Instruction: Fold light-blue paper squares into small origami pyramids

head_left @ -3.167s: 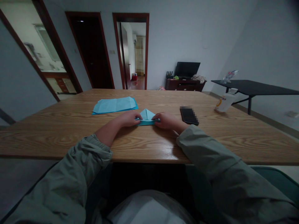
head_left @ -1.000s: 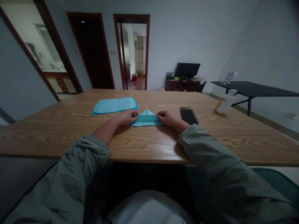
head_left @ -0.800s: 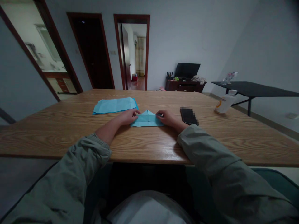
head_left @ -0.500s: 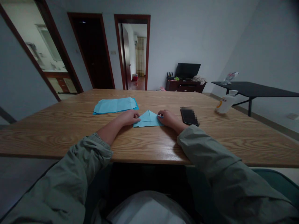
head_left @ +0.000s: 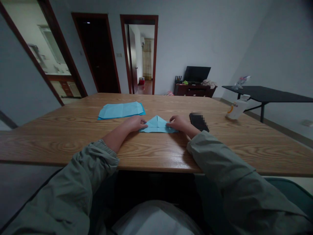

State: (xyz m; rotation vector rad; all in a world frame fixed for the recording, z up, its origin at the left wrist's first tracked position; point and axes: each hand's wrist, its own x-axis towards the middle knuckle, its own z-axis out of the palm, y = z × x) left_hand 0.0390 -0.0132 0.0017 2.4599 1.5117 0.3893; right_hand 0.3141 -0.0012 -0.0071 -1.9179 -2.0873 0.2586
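Observation:
A light blue folded paper (head_left: 157, 125) lies on the wooden table in front of me, with a pointed peak at its far side and a straight band along its near edge. My left hand (head_left: 137, 123) pinches its left end between thumb and fingers. At the right end, my right hand (head_left: 178, 122) has its thumb and fingers closed on the paper. Farther off to the left lies a stack of light blue sheets (head_left: 119, 110), with a darker blue layer showing beneath.
On the wooden table (head_left: 151, 151), a black phone (head_left: 197, 121) lies just right of my right hand. A white bottle (head_left: 237, 108) stands farther right. Beyond the table are a black table (head_left: 266, 93) and a monitor (head_left: 197, 74) on a cabinet.
The near band of the folded paper now reaches farther right, under my right hand. My right hand has shifted very slightly to the right. My left hand keeps its hold.

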